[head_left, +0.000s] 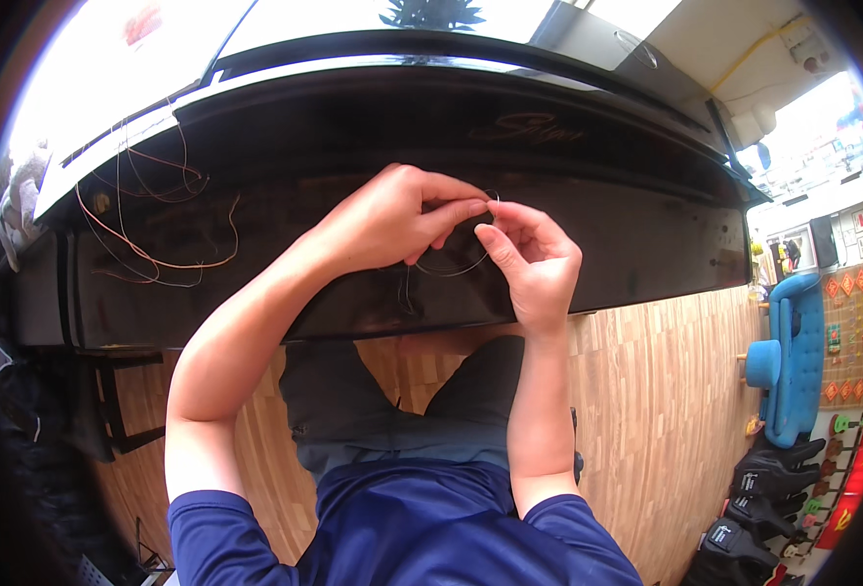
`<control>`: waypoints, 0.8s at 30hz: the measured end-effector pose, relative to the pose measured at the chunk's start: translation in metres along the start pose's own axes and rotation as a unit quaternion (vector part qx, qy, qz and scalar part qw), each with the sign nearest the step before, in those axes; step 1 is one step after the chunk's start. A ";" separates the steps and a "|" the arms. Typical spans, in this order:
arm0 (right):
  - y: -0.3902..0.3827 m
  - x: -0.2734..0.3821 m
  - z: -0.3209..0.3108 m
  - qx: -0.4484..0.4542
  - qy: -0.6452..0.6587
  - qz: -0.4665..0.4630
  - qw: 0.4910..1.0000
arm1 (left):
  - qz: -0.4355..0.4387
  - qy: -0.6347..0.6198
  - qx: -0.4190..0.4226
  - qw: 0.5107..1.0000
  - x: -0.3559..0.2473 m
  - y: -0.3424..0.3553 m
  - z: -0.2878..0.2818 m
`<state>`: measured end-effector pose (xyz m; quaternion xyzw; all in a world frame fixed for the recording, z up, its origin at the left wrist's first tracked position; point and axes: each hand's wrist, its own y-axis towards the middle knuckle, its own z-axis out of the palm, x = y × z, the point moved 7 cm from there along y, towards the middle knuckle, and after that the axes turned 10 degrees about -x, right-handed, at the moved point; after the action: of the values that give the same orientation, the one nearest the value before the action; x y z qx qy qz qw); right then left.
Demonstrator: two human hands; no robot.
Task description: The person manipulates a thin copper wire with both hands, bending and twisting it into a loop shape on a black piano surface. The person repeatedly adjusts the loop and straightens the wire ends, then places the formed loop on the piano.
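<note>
Both my hands meet over the dark glossy front of a black piano, its lid down. Between them is a thin metal string, bent into a small loop that hangs below the fingers. My left hand pinches it between thumb and forefinger. At its right, nearly touching, my right hand is closed on the same string, fingertips together and thumb curled in. A loose tail of string dangles below my left fingers. Exactly where each end of the string lies is too fine to tell.
More loose strings, some copper-coloured, sprawl over the piano's left part. A blue sofa and a blue stool stand on the wooden floor at right. Black cases are at lower right; a dark stool frame is at left.
</note>
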<state>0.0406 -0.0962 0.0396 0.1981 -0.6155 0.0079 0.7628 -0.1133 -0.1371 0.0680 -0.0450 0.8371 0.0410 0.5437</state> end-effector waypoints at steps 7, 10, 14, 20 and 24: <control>0.003 0.013 -0.013 -0.078 0.102 -0.079 0.989 | 0.058 0.041 -0.020 0.997 -0.007 -0.004 0.000; 0.006 -0.001 -0.023 -0.087 0.251 0.029 0.964 | 0.087 0.021 -0.036 0.995 -0.004 0.000 -0.005; 0.006 -0.005 -0.030 -0.099 0.259 0.094 0.956 | 0.025 -0.077 0.005 0.997 -0.010 0.001 -0.013; 0.000 -0.004 -0.014 -0.080 0.025 0.069 0.994 | 0.010 -0.192 -0.012 0.981 -0.009 0.002 -0.021; -0.006 0.007 0.009 0.028 -0.135 0.005 0.990 | -0.011 -0.193 -0.046 0.980 -0.004 0.006 -0.023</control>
<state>0.0356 -0.1056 0.0456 0.2156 -0.7136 0.0026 0.6665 -0.1333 -0.1341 0.0807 -0.0706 0.7128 0.0816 0.6930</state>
